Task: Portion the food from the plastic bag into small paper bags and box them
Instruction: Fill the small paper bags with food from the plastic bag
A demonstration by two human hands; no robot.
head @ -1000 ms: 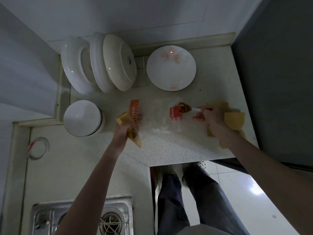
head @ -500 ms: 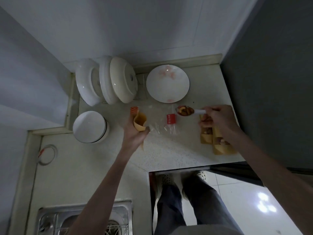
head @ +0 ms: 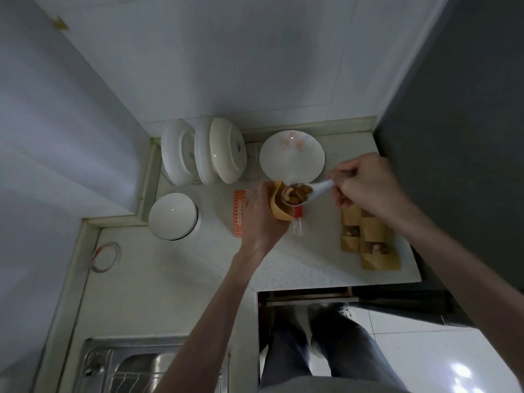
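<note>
Spoon (head: 304, 192) over paper bag (head: 279, 207), plate (head: 292, 158) behind, filled bags (head: 368, 242) right.

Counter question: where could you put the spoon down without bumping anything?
Bare counter shows along the front edge, between the left hand and the filled paper bags. Another bare strip lies between the upturned bowl and the sink. The back is crowded with stacked dishes and the plate.

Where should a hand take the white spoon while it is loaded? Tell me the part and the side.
Take the white spoon by the far end of its handle, from the right, as the right hand does now. The bowl is heaped with nuts and sits at the mouth of the paper bag held by the left hand, so only the handle is free.
</note>
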